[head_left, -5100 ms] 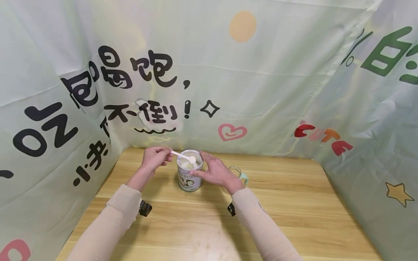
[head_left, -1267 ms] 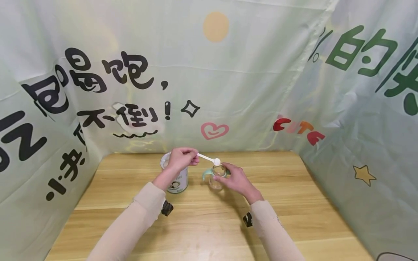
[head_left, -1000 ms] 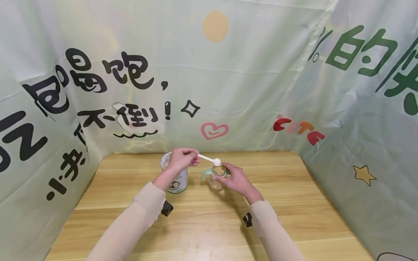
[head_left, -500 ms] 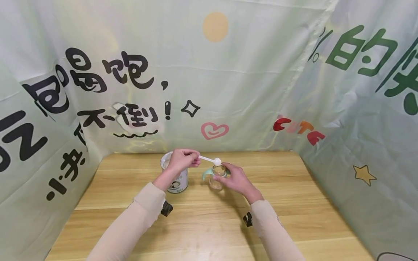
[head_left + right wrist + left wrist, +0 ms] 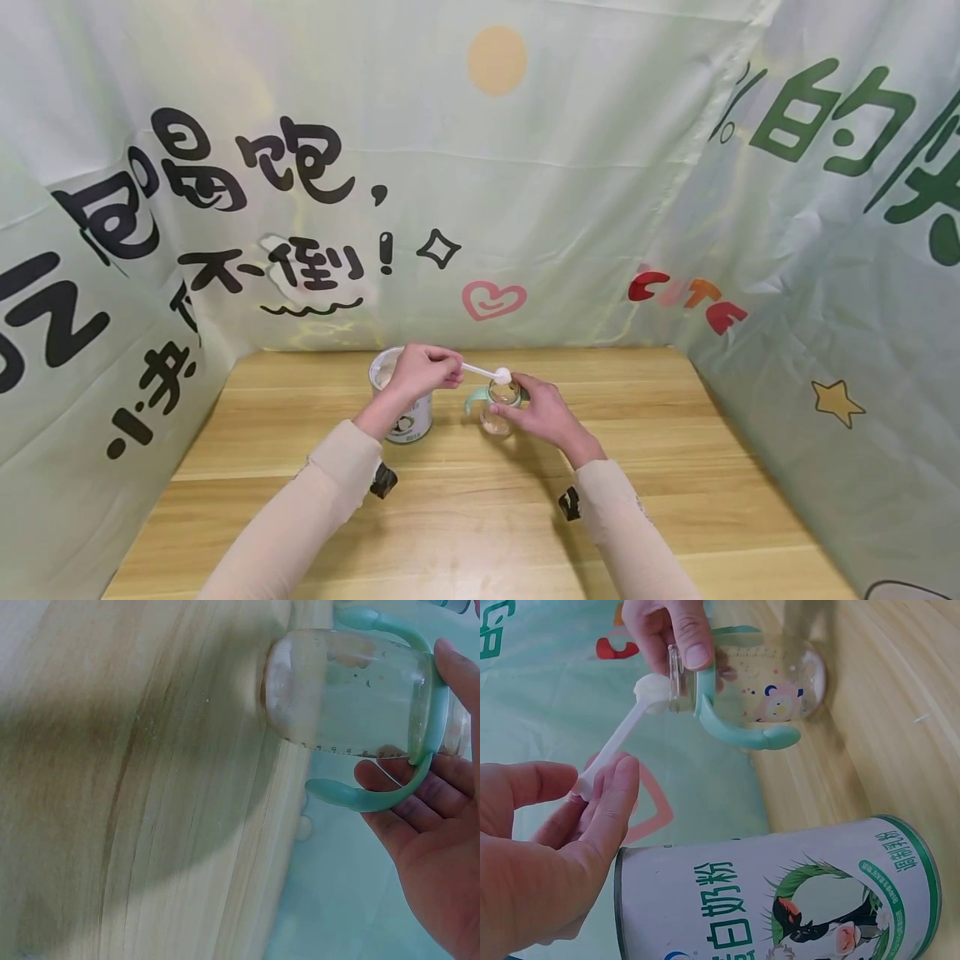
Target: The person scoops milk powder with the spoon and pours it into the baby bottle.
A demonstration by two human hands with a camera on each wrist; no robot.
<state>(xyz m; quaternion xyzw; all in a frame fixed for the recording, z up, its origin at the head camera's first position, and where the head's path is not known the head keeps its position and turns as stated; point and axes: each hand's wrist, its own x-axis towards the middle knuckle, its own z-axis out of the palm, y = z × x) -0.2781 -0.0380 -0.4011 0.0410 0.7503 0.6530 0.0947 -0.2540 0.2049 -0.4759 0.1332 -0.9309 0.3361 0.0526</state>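
In what appears to be the transfer step, the left hand (image 5: pixel 422 371) pinches the loaded scoop (image 5: pixel 613 746) at the mouth of the bottle (image 5: pixel 352 694), which the right hand (image 5: pixel 547 410) grips upright on the table (image 5: pixel 465 517), the next move likely calling for controlled tipping.

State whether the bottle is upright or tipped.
Upright: in the head view, the bottle has its base down and its open mouth facing up.

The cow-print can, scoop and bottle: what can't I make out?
Head view: the left hand hides the handle end of the scoop and part of the can.
Left wrist: the frame's bottom edge crops the can.
Right wrist: the right hand covers some of the bottle; its scale marks look blurred.
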